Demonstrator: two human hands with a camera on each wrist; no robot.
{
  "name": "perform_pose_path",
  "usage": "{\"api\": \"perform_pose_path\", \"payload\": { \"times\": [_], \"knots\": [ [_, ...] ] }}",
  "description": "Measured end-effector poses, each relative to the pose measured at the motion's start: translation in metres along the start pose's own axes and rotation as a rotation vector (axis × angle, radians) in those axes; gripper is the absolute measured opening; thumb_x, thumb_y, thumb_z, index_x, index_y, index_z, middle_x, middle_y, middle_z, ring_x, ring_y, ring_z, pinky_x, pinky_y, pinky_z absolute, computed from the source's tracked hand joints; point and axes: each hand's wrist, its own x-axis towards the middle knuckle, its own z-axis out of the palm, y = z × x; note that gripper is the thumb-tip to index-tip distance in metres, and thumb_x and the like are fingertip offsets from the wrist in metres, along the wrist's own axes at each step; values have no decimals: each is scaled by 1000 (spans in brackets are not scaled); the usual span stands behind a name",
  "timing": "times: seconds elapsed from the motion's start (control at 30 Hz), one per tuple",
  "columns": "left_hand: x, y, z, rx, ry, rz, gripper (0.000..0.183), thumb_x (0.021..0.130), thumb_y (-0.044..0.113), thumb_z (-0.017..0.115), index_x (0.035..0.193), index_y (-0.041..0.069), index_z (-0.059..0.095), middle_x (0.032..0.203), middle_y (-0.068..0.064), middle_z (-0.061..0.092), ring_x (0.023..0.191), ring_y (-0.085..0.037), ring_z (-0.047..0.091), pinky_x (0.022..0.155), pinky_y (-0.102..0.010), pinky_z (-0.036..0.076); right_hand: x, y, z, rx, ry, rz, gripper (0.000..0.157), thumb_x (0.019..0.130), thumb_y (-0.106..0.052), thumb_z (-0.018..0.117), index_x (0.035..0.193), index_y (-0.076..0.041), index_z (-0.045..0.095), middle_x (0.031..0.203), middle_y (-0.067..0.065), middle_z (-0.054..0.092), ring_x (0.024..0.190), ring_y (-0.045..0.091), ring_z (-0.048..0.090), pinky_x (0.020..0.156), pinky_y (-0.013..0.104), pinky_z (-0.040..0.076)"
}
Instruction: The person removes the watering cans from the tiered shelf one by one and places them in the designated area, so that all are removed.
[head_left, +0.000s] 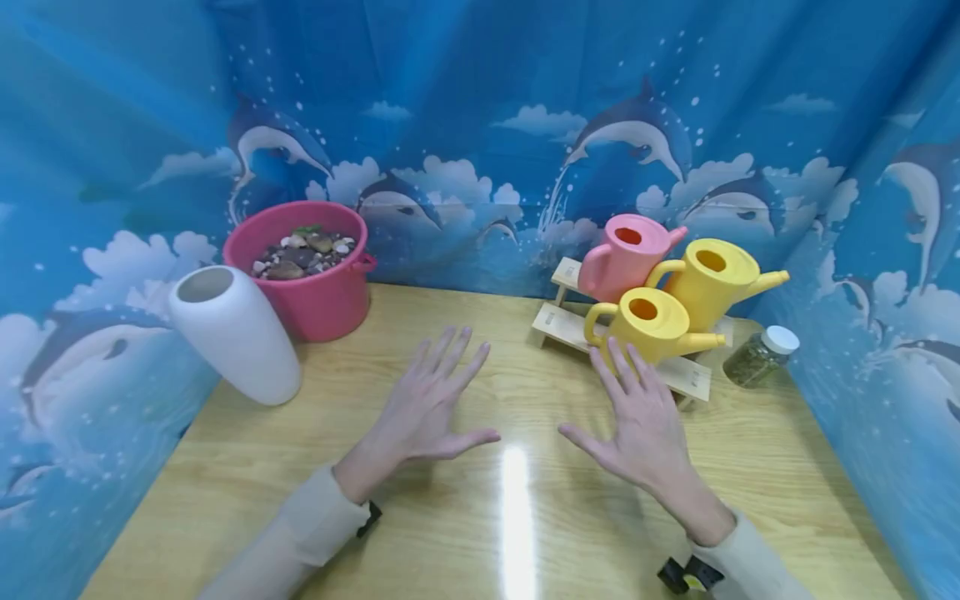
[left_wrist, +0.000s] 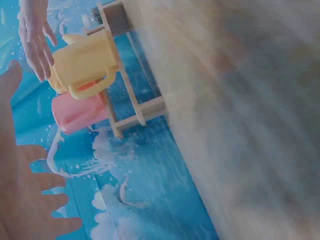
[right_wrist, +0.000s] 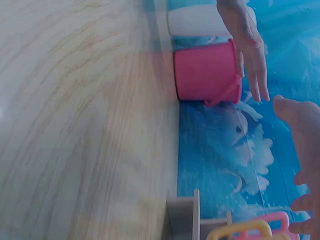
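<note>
Both hands hover over the table with fingers spread and hold nothing. In the head view my left hand [head_left: 425,408] is left of centre, thumb pointing right. Across from it, my right hand [head_left: 643,425] overlaps the front yellow watering can [head_left: 657,321] with its fingertips in this view. That can sits on a small wooden stepped stand [head_left: 567,327]. Behind it are a second yellow watering can [head_left: 716,279] and a pink watering can [head_left: 624,258]. The left wrist view shows the stand [left_wrist: 131,82] from the side.
At the back left stands a pink bucket [head_left: 322,304] filled with stones [head_left: 303,254]. A white vase [head_left: 240,337] is in front of it. Right of the stand is a jar [head_left: 757,358] with a white lid and green contents. Dolphin-printed curtains [head_left: 450,100] enclose the table [head_left: 450,525].
</note>
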Motion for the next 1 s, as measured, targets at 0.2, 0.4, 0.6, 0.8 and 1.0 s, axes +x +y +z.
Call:
{"api": "perform_pose_path", "payload": {
  "times": [0.2, 0.4, 0.6, 0.8, 1.0],
  "knots": [
    [26, 9, -10, -116, -33, 18, 108, 88, 81, 60, 169, 18, 24, 176, -15, 23, 163, -38, 26, 130, -62, 28, -19, 19, -26, 209, 94, 121, 88, 83, -48, 85, 158, -18, 49, 160, 14, 54, 141, 46, 56, 104, 70, 50],
    [62, 19, -20, -317, -73, -16, 97, 93, 71, 63, 168, 21, 28, 174, -7, 32, 161, -31, 34, 129, -56, 33, -32, 48, -52, 466, 146, 335, 59, 94, -20, 80, 150, -20, 60, 145, -4, 69, 125, -1, 64, 101, 18, 53],
    [99, 28, -23, -617, -20, -111, 72, 99, 50, 70, 160, 23, 45, 164, -1, 50, 149, -25, 54, 119, -49, 49, -36, 92, -69, 662, 205, 503, 37, 103, -17, 69, 140, -14, 67, 113, -34, 71, 99, -14, 67, 81, 3, 53],
    [134, 26, -20, -845, 44, -191, 55, 103, 37, 69, 152, 18, 54, 149, -6, 66, 134, -25, 66, 108, -43, 59, -36, 139, -71, 995, 203, 636, 23, 103, -19, 69, 126, -24, 71, 99, -21, 79, 83, -3, 75, 71, 11, 60],
    [164, 15, -7, -895, 91, -201, 47, 104, 29, 68, 148, 13, 58, 130, -10, 74, 114, -26, 74, 93, -38, 65, -24, 171, -63, 1048, 89, 806, 18, 100, -36, 73, 117, -32, 69, 92, -22, 78, 78, -2, 75, 67, 14, 61]
  ]
}}
